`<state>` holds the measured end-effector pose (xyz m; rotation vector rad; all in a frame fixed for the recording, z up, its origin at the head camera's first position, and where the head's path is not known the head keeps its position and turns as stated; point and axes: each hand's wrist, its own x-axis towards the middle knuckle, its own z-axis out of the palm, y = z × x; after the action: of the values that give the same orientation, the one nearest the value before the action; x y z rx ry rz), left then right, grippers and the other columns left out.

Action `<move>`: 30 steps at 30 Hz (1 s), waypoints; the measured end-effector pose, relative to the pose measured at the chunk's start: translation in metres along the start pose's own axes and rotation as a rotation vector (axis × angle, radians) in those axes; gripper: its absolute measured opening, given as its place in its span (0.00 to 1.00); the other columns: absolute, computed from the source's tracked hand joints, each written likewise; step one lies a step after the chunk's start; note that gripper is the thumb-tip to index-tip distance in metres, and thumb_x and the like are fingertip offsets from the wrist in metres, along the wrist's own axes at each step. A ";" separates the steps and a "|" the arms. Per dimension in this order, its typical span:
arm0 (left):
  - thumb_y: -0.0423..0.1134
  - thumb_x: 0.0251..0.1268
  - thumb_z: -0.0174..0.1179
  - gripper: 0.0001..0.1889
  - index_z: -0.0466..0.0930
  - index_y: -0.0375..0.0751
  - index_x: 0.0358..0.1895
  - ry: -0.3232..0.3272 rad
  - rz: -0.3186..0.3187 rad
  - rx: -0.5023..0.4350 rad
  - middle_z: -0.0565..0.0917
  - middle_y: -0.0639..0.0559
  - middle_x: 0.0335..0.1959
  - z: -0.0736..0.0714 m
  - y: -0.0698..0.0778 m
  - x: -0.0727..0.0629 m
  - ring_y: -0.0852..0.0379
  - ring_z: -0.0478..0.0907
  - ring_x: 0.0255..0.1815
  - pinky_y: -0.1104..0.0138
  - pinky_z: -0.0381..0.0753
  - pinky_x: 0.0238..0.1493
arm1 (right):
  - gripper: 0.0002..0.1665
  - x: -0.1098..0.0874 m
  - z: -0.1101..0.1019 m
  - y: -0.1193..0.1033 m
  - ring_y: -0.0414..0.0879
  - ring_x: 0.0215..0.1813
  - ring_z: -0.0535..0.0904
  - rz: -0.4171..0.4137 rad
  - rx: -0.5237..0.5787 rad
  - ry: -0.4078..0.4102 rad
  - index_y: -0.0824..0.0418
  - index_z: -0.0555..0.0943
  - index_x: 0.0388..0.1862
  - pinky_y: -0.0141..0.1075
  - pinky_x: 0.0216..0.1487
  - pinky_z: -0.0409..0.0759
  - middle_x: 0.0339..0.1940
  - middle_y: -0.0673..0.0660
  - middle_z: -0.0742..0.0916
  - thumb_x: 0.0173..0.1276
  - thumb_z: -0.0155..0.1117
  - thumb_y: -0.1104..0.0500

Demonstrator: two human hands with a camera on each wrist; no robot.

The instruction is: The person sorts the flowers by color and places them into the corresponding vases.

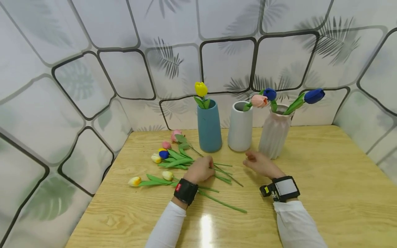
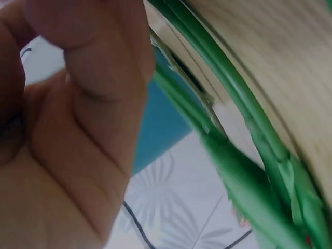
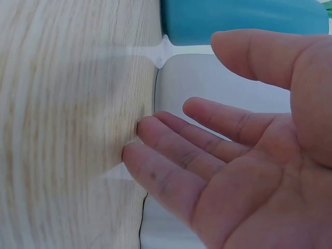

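Observation:
My left hand (image 1: pixel 201 169), fingers curled, is down among the artificial flowers on the table. It pinches at a tulip stem (image 2: pixel 179 98), though its fingertips are hidden. Leaves and stems of other tulips (image 1: pixel 176 161) with yellow, blue and pink heads lie around it. A rose (image 1: pixel 176 135) with a thinner stem lies behind. Nearer the front are two yellow-white tulips (image 1: pixel 135 181). My right hand (image 1: pixel 261 164) holds nothing; its fingers are loosely spread, low by the table in front of the white vase (image 1: pixel 241 132) and the pale pink ribbed vase (image 1: pixel 274 137).
A blue vase (image 1: pixel 210 132) with a yellow tulip (image 1: pixel 201 89) stands left of the white one. The ribbed vase holds blue tulips (image 1: pixel 314 96) and a pink tulip (image 1: pixel 259 101) leaning left over the white vase. A patterned cloth wall (image 1: pixel 229 65) rises behind the wooden table (image 1: pixel 335 179).

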<state>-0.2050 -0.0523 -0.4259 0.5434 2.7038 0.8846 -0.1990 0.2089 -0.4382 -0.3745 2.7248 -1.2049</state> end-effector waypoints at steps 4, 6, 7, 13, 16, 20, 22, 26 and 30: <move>0.33 0.72 0.57 0.03 0.74 0.37 0.42 0.005 -0.034 -0.260 0.79 0.47 0.20 0.000 -0.001 0.004 0.56 0.76 0.18 0.68 0.73 0.20 | 0.30 0.002 -0.001 0.002 0.70 0.62 0.74 -0.009 0.002 0.005 0.81 0.67 0.66 0.57 0.61 0.75 0.60 0.78 0.77 0.76 0.56 0.58; 0.35 0.73 0.55 0.07 0.74 0.34 0.47 0.007 -0.056 -0.391 0.83 0.40 0.25 0.000 0.000 0.006 0.50 0.81 0.21 0.64 0.79 0.22 | 0.30 0.002 -0.002 0.002 0.70 0.62 0.74 -0.013 0.004 0.005 0.81 0.67 0.66 0.57 0.60 0.75 0.60 0.77 0.78 0.76 0.56 0.59; 0.35 0.75 0.54 0.10 0.74 0.32 0.51 0.006 -0.068 -0.457 0.84 0.38 0.30 0.000 0.000 0.007 0.47 0.83 0.25 0.62 0.82 0.25 | 0.30 0.002 -0.002 0.002 0.70 0.62 0.74 -0.016 0.005 0.004 0.81 0.67 0.66 0.57 0.60 0.75 0.59 0.78 0.78 0.76 0.56 0.58; 0.39 0.78 0.49 0.28 0.57 0.29 0.73 -0.012 -0.133 -0.911 0.72 0.30 0.63 0.003 0.007 0.012 0.40 0.81 0.54 0.56 0.84 0.51 | 0.29 0.001 -0.003 0.002 0.69 0.60 0.76 -0.021 0.012 0.012 0.81 0.68 0.64 0.56 0.58 0.77 0.58 0.77 0.79 0.76 0.56 0.58; 0.39 0.81 0.46 0.29 0.50 0.32 0.77 0.021 -0.197 -1.165 0.65 0.31 0.68 0.005 0.012 0.012 0.45 0.78 0.56 0.60 0.81 0.55 | 0.29 0.001 -0.003 0.003 0.69 0.60 0.76 -0.027 0.017 0.014 0.81 0.69 0.64 0.55 0.58 0.77 0.57 0.77 0.79 0.76 0.57 0.58; 0.37 0.81 0.45 0.27 0.52 0.34 0.76 0.097 -0.305 -1.452 0.70 0.39 0.56 0.010 0.017 0.013 0.54 0.76 0.46 0.68 0.81 0.47 | 0.30 0.001 -0.002 0.005 0.69 0.60 0.76 -0.031 0.030 0.010 0.81 0.68 0.64 0.56 0.59 0.77 0.58 0.77 0.79 0.76 0.56 0.58; 0.37 0.81 0.46 0.24 0.55 0.34 0.73 0.133 -0.356 -1.542 0.71 0.43 0.48 0.014 0.018 0.014 0.55 0.75 0.42 0.70 0.81 0.43 | 0.30 0.001 -0.002 0.006 0.68 0.61 0.76 -0.031 0.037 0.005 0.81 0.68 0.65 0.56 0.59 0.77 0.58 0.77 0.79 0.77 0.56 0.58; 0.38 0.81 0.46 0.22 0.56 0.33 0.70 0.187 -0.416 -1.653 0.70 0.45 0.42 0.022 0.017 0.015 0.55 0.75 0.41 0.72 0.81 0.39 | 0.29 0.001 -0.001 0.008 0.68 0.61 0.76 -0.030 0.041 0.003 0.81 0.68 0.65 0.56 0.59 0.77 0.58 0.76 0.79 0.77 0.55 0.59; 0.37 0.81 0.46 0.22 0.56 0.34 0.71 0.236 -0.429 -1.698 0.70 0.45 0.41 0.026 0.017 0.016 0.56 0.74 0.39 0.73 0.81 0.37 | 0.29 0.002 -0.001 0.008 0.68 0.61 0.76 -0.035 0.028 0.003 0.81 0.68 0.65 0.56 0.59 0.77 0.58 0.76 0.79 0.77 0.55 0.58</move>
<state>-0.2063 -0.0196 -0.4383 -0.5030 1.1606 2.4816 -0.2025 0.2147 -0.4434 -0.4186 2.7115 -1.2521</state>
